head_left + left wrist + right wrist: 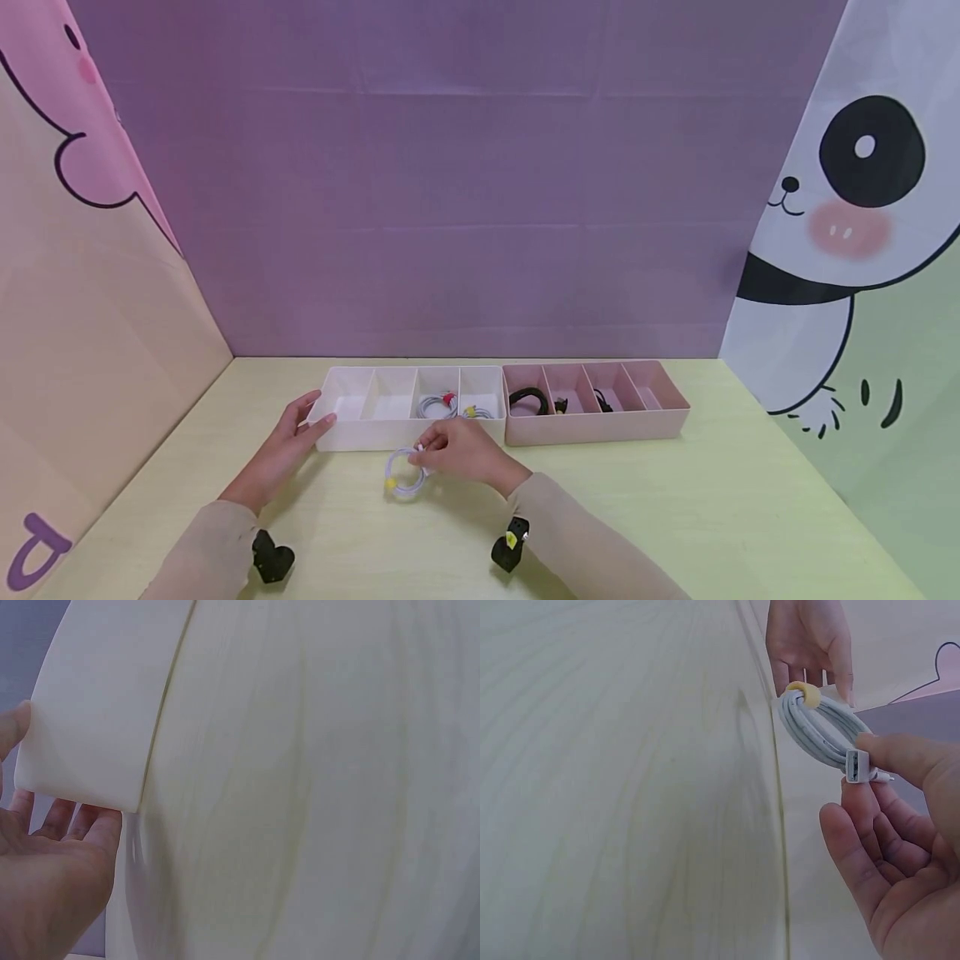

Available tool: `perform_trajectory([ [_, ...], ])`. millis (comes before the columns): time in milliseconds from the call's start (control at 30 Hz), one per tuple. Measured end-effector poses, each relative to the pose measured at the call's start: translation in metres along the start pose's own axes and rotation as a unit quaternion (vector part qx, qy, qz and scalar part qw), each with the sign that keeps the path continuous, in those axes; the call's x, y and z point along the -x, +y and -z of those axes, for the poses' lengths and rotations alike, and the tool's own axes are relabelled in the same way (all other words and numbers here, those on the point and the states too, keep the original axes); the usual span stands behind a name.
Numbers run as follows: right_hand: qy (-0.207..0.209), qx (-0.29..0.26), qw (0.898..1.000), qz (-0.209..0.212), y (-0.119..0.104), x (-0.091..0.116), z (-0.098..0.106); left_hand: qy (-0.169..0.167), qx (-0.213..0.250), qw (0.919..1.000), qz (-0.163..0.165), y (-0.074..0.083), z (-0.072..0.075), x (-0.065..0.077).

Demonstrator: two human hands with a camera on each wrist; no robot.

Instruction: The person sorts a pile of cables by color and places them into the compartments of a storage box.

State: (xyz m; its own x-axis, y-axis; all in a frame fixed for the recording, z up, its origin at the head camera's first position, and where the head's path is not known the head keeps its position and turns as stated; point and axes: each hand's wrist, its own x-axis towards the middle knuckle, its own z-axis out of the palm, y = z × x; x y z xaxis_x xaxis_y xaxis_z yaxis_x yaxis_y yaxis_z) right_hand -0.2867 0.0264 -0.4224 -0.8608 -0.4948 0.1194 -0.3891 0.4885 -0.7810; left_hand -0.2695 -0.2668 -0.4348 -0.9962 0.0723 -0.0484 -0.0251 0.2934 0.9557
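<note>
My right hand point(457, 454) pinches a coiled white USB cable point(821, 727) between thumb and fingers, near its plugs. A yellow tie point(804, 694) wraps the coil, and the USB plug point(857, 766) sticks out by the thumb. In the head view the coil hangs just in front of the white divided box point(405, 435), above the table. My left hand point(288, 433) holds that box at its left end, thumb at the rim and fingers against the end wall. Inside the box lie a white cable with a red tie point(448, 399) and another with a yellow tie point(471, 412).
A pink divided box point(600, 427) stands against the white one's right end. It holds a thick black cable point(531, 395), a small black cable with yellow on it point(561, 405) and another black cable point(603, 402). A purple wall point(480, 208) rises behind the table point(675, 517).
</note>
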Motion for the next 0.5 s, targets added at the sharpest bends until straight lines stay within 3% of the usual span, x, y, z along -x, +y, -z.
perform_trajectory([
  [500,0.000,-0.070,0.997,0.008,-0.0066,-0.0072,0.0071,0.005,-0.003,1.0000,0.007,0.0021,-0.0007,-0.0001],
])
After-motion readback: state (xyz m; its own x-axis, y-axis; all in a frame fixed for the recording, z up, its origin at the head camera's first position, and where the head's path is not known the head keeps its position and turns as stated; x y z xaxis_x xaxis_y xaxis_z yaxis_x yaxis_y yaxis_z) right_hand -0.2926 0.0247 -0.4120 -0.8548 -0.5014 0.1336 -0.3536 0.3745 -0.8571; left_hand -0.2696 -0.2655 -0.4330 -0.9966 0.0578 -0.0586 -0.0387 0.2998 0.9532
